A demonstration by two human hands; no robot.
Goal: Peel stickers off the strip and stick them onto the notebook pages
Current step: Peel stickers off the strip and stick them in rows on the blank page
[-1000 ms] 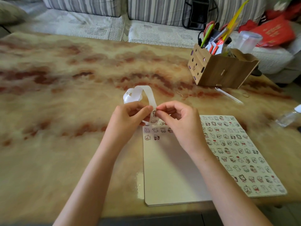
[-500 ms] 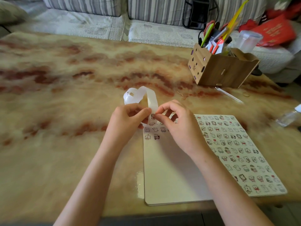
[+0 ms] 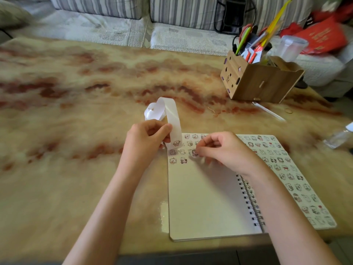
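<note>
An open spiral notebook (image 3: 204, 197) lies near the table's front edge. Its left page carries several small cartoon stickers along the top; its right page (image 3: 286, 175) is covered with them. My left hand (image 3: 147, 138) pinches the white sticker strip (image 3: 172, 121), which curls up and back into a loose coil; one sticker shows near the strip's lower end. My right hand (image 3: 221, 148) is over the left page's top rows and pinches a small peeled sticker (image 3: 194, 153) at its fingertips, just above or on the paper.
A wooden desk organiser (image 3: 259, 83) with pens and scissors stands at the back right. A thin white stick (image 3: 268, 111) lies before it, a clear bottle (image 3: 338, 138) at the right edge. A striped sofa runs behind the marbled table (image 3: 76, 131).
My right hand has left the strip with a sticker and moved right and down onto the left page. My left hand keeps the strip, now held slightly apart.
</note>
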